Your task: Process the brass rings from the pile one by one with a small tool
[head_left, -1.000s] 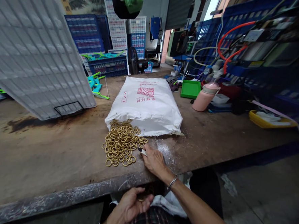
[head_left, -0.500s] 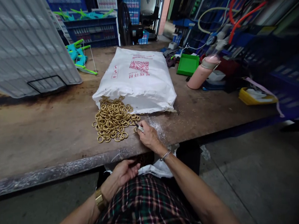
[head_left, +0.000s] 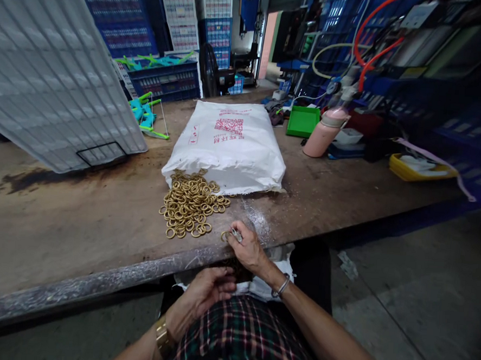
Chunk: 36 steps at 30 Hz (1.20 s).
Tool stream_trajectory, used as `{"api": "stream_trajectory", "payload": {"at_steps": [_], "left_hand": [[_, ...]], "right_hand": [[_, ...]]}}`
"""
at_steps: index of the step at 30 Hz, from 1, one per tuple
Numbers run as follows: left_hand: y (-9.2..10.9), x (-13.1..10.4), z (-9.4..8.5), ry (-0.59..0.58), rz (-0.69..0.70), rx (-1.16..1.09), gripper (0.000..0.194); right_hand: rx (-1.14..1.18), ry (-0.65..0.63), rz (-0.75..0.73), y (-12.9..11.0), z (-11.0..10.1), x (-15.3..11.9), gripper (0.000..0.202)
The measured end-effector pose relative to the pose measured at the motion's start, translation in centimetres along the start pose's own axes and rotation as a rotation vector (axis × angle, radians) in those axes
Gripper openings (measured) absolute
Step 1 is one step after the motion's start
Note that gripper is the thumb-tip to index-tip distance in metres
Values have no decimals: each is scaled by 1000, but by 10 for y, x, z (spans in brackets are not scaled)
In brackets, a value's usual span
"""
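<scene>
A pile of brass-coloured rings (head_left: 190,204) spills from the mouth of a white woven sack (head_left: 229,152) onto the worktable. My right hand (head_left: 246,248) is closed on a small pale pointed tool (head_left: 236,234) over the table's front edge. One loose ring (head_left: 224,236) is right at that hand's fingertips; whether it is gripped or only touched cannot be made out. Below the edge, my left hand (head_left: 211,289) is open, palm partly up, fingers stretched, with nothing seen in it. Beside it lies a white bag (head_left: 264,287) on my lap, its dark contents mostly hidden.
A tilted white ribbed crate (head_left: 67,77) stands at left on the brown worktable (head_left: 100,215). Behind it lie green-and-blue toy bows (head_left: 148,117). A green tray (head_left: 303,121), pink bottle (head_left: 326,132) and yellow tray (head_left: 422,169) sit to the right. A fan (head_left: 210,72) stands behind.
My right hand has drawn back from the pile toward the table edge, with a ring at its fingertips. My left hand stays low by the lap. The camera view has shifted.
</scene>
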<state>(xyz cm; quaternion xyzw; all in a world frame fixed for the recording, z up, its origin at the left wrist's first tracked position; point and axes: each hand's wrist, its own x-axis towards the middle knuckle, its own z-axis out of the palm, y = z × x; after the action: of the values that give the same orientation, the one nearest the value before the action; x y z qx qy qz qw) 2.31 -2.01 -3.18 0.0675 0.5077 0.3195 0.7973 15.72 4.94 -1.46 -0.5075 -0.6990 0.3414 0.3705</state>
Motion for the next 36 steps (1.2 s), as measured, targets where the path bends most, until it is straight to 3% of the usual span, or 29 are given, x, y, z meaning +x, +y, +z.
{"api": "stream_trajectory", "payload": {"at_steps": [2, 5, 9, 12, 16, 20, 27, 36], "left_hand": [[1, -6, 0, -70, 82, 113, 20], [2, -15, 0, -74, 245, 273, 35], [7, -27, 3, 47, 446, 404, 41], [15, -35, 10, 139, 543, 329, 38], [26, -35, 17, 58, 528, 215, 43], [30, -28, 16, -26, 510, 244, 36], [30, -25, 10, 15, 537, 241, 30], [29, -22, 5, -7, 528, 290, 30]], "right_hand": [[11, -14, -17, -2, -1, -6, 6], [10, -41, -43, -3, -3, -10, 5], [-31, -81, -108, -5, -3, -14, 5], [-72, -126, -158, -6, -4, -18, 4], [-116, -171, -184, -10, -5, -23, 8], [-72, -210, -151, -16, -4, -23, 8], [139, -224, 97, -19, 1, -13, 16], [133, -292, 146, -24, 4, -7, 16]]}}
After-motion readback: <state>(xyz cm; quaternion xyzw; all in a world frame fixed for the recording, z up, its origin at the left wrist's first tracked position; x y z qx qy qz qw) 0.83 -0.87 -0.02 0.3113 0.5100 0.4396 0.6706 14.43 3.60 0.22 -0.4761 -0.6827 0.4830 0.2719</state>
